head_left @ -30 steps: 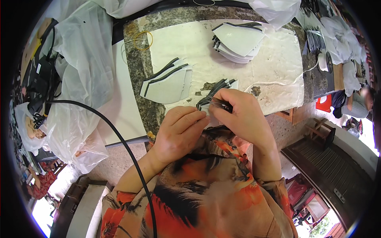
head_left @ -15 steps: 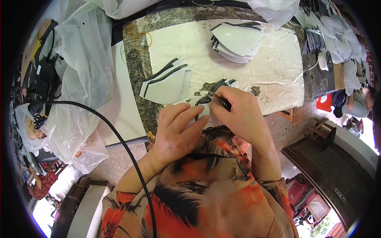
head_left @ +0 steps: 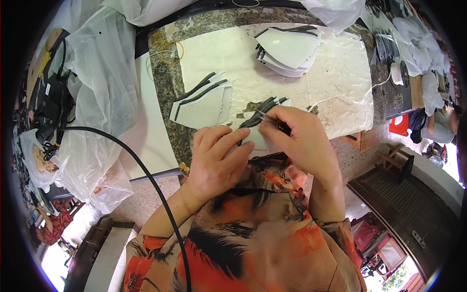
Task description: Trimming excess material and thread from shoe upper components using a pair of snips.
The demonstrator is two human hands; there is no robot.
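Observation:
A curved white panel (head_left: 262, 141) with black trim (head_left: 259, 113) lies at the table's front edge, partly covered by my hands. My left hand (head_left: 217, 158) rests at its left end, thumb and index finger bent together on the edge. In my right hand (head_left: 302, 138) is a small pair of snips (head_left: 275, 122) with thin metal blades and a dark handle. Their tips touch or nearly touch the black trim; which, I cannot tell. To the left lie a few similar white panels (head_left: 202, 108) edged in black. A thicker stack of them (head_left: 290, 47) sits farther back.
Pale cloth (head_left: 340, 73) covers much of the worn table top (head_left: 168, 92). A yellow ring (head_left: 173, 52) lies at its back left. Clear plastic bags (head_left: 104, 73) fill the left side. A black cable (head_left: 141, 168) crosses my left arm. A white cord runs right to a spool (head_left: 398, 74).
My right hand and the snips have shifted slightly to the right along the trim, and more of the black trim shows. My left hand stays almost in place.

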